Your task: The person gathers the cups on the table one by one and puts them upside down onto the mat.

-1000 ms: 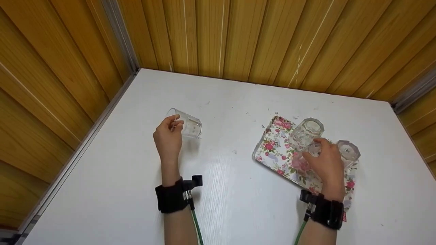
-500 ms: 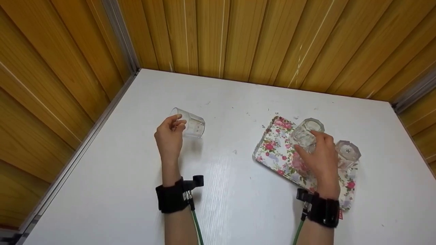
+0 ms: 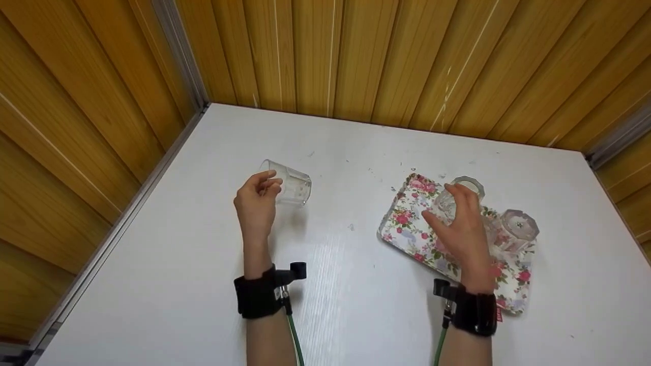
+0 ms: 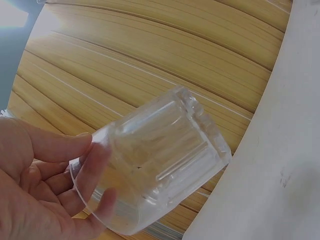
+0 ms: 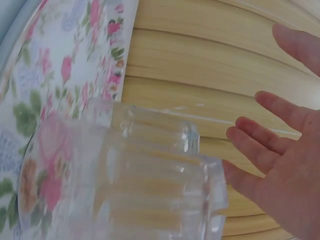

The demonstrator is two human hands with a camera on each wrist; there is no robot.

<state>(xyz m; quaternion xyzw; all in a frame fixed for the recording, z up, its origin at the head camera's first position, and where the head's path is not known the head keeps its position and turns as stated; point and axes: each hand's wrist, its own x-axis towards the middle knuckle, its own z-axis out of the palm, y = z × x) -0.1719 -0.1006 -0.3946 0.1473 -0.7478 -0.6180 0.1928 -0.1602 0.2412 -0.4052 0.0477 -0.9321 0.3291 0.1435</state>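
Note:
In the head view my left hand [image 3: 257,208] holds a clear drinking glass [image 3: 295,188] above the table, tipped on its side with its base to the right. The left wrist view shows thumb and fingers gripping that glass [image 4: 160,155] by its rim. Over a floral tray [image 3: 404,236], my right hand [image 3: 463,234] hovers with spread fingers, holding nothing. Beneath it a back glass [image 3: 473,182] is partly hidden; another glass [image 3: 519,229] stands base up to the right. In the right wrist view, the hand [image 5: 285,155] is beside a near glass [image 5: 160,195], with another glass [image 5: 160,130] behind.
A white table [image 3: 335,284] spreads around the tray, with small specks on it. Wood-patterned panels [image 3: 356,56] rise behind and at the sides. Each wrist wears a black strap [image 3: 257,297] with a green cable. A red tag [image 3: 499,313] shows at the tray's near edge.
My right hand has moved left across the tray, from between the glasses to in front of the back one, its fingers spreading. My left hand has shifted slightly right with its glass.

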